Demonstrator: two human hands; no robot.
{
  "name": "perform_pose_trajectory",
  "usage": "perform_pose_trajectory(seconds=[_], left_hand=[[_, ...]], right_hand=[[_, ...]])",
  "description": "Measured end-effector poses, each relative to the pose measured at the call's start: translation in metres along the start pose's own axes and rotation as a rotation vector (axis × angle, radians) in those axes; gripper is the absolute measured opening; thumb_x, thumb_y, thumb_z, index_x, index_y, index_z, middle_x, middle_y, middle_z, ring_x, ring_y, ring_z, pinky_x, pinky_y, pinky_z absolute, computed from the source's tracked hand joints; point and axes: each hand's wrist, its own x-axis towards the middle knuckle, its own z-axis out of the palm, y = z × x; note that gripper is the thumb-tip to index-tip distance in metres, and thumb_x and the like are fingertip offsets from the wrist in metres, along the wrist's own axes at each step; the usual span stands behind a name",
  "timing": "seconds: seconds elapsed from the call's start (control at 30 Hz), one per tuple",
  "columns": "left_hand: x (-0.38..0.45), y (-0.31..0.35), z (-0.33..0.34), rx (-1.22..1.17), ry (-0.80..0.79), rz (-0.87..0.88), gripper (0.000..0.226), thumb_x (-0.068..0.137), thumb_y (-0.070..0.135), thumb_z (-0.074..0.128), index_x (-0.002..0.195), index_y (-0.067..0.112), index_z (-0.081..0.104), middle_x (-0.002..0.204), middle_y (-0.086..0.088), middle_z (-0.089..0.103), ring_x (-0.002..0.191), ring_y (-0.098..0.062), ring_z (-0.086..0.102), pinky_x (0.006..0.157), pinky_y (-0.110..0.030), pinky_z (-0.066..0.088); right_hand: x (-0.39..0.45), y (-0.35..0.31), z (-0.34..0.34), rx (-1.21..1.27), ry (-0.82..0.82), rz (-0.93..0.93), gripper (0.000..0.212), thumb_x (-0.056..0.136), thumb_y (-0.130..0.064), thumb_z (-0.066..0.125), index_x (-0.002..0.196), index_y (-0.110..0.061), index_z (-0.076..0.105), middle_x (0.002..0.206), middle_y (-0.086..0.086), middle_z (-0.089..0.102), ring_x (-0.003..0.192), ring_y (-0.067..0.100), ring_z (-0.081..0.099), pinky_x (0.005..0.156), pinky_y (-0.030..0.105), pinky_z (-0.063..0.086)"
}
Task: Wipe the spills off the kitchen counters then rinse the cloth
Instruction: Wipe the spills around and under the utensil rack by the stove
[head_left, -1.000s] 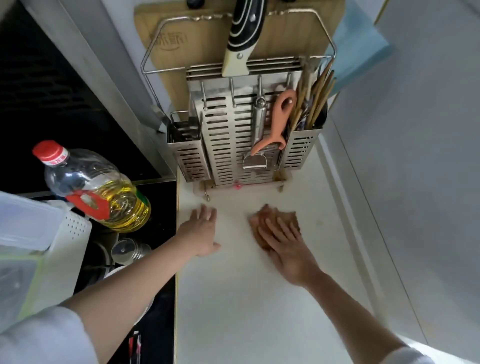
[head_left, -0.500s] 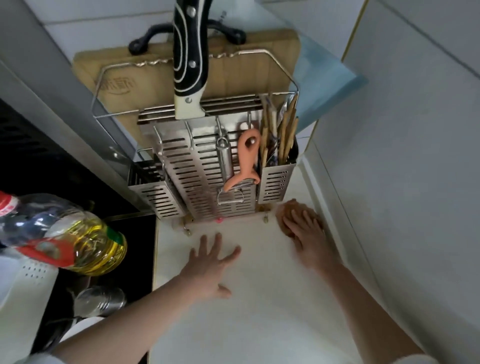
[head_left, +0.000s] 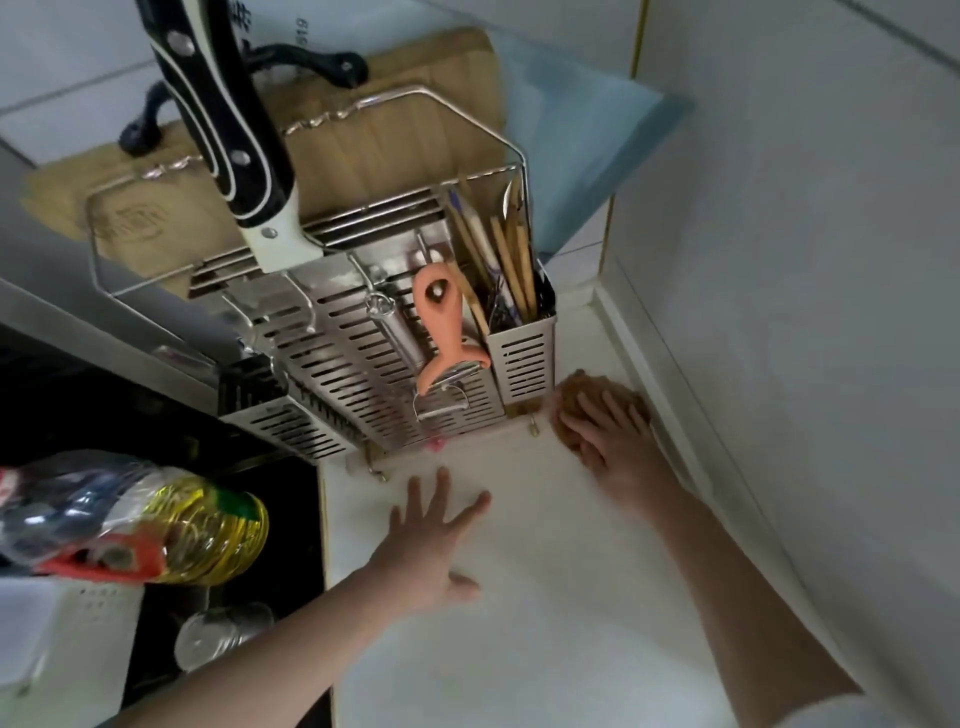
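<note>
Since half a second ago the right hand (head_left: 618, 447) has carried the brown cloth (head_left: 582, 395) only slightly further into the back corner, and the left hand (head_left: 431, 540) has stayed planted where it was.

From the head camera, the cloth lies on the white worktop (head_left: 519, 623), pressed flat under the right hand's straight fingers (head_left: 597, 415), just beside the foot of the steel utensil rack (head_left: 374, 364) and near the wall skirting. The left hand's fingers are spread apart, palm down on the worktop, holding nothing.

The risk, as I judge it, is the rack: a push leftward could knock its leg and rock the knife (head_left: 228, 130) and peeler (head_left: 441, 332) hanging on it. The oil bottle (head_left: 171, 525) stands by the left forearm, so a careless elbow could tip it.
</note>
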Motion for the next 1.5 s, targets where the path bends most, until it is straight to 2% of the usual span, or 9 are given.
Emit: perform_pose_trajectory(seconds=[0.2,0.4,0.5,0.6,0.7,0.93,1.2,1.37,1.5], left_hand=[[-0.001,0.001,0.001,0.014,0.002,0.006,0.109,0.083,0.06,0.066,0.149,0.05,-0.02,0.157,-0.012,-0.037,0.144,-0.049,-0.025,0.118,-0.064,0.008],[0.001,0.0,0.003,0.019,0.005,0.008,0.108,0.083,0.061,0.065,0.15,0.049,-0.019,0.157,-0.012,-0.037,0.143,-0.05,-0.025,0.117,-0.065,0.008],[0.003,0.0,0.003,0.018,-0.003,0.006,0.108,0.083,0.062,0.064,0.15,0.049,-0.02,0.156,-0.012,-0.038,0.143,-0.051,-0.025,0.117,-0.064,0.007],[0.002,0.0,0.002,0.024,-0.005,0.008,0.108,0.084,0.061,0.064,0.15,0.048,-0.02,0.156,-0.013,-0.038,0.143,-0.051,-0.025,0.118,-0.064,0.008],[0.002,0.0,0.002,0.008,-0.002,0.013,0.109,0.083,0.061,0.065,0.15,0.049,-0.02,0.156,-0.013,-0.038,0.143,-0.051,-0.025,0.118,-0.065,0.008],[0.003,-0.001,0.005,0.045,0.013,0.017,0.108,0.082,0.064,0.063,0.15,0.047,-0.02,0.157,-0.015,-0.036,0.143,-0.053,-0.022,0.117,-0.064,0.011],[0.002,-0.001,0.004,0.027,-0.007,0.016,0.108,0.085,0.06,0.064,0.15,0.047,-0.021,0.156,-0.014,-0.038,0.142,-0.052,-0.026,0.118,-0.064,0.007],[0.003,0.0,0.003,0.026,-0.005,0.017,0.108,0.085,0.059,0.065,0.151,0.046,-0.019,0.157,-0.014,-0.036,0.143,-0.052,-0.024,0.118,-0.066,0.009],[0.004,-0.004,0.007,-0.006,0.002,0.017,0.107,0.084,0.059,0.065,0.15,0.048,-0.019,0.157,-0.013,-0.037,0.143,-0.051,-0.026,0.117,-0.066,0.006]], right_hand=[[0.118,-0.006,-0.034,-0.091,-0.107,0.032,0.063,0.104,-0.035,0.038,0.158,-0.031,0.005,0.166,0.0,-0.01,0.152,0.031,-0.013,0.12,0.047,-0.006],[0.023,0.0,0.006,0.004,0.154,0.06,0.054,0.095,-0.029,0.039,0.149,-0.022,0.043,0.161,0.006,0.028,0.148,0.038,0.021,0.12,0.049,0.01],[-0.014,0.004,0.018,0.035,0.165,0.045,0.054,0.091,-0.017,0.046,0.145,-0.022,0.049,0.157,0.004,0.037,0.146,0.037,0.028,0.12,0.048,0.012],[0.036,0.002,-0.005,0.044,0.03,0.005,0.056,0.099,-0.011,0.047,0.151,-0.03,0.037,0.163,-0.004,0.019,0.153,0.029,0.008,0.121,0.045,0.001],[0.106,-0.01,-0.026,-0.012,-0.031,-0.024,0.067,0.099,-0.027,0.053,0.156,-0.032,0.018,0.166,-0.004,0.003,0.153,0.025,-0.007,0.122,0.046,-0.005],[0.134,0.016,-0.021,-0.089,0.114,0.061,0.069,0.097,-0.027,0.048,0.158,-0.022,0.015,0.164,0.008,0.017,0.153,0.029,0.006,0.123,0.048,0.008],[-0.009,0.0,0.023,-0.102,0.207,0.19,0.063,0.095,-0.025,0.024,0.154,-0.002,0.022,0.16,0.019,0.023,0.149,0.034,0.023,0.123,0.041,0.015],[0.068,-0.002,0.001,-0.091,0.206,0.238,0.069,0.099,-0.017,0.036,0.157,-0.005,0.0,0.165,0.015,0.0,0.153,0.028,0.001,0.124,0.037,-0.002],[0.151,0.023,-0.003,-0.177,0.08,0.185,0.089,0.093,-0.031,0.053,0.158,-0.014,-0.006,0.166,0.014,-0.004,0.153,0.03,-0.004,0.123,0.049,0.01]])
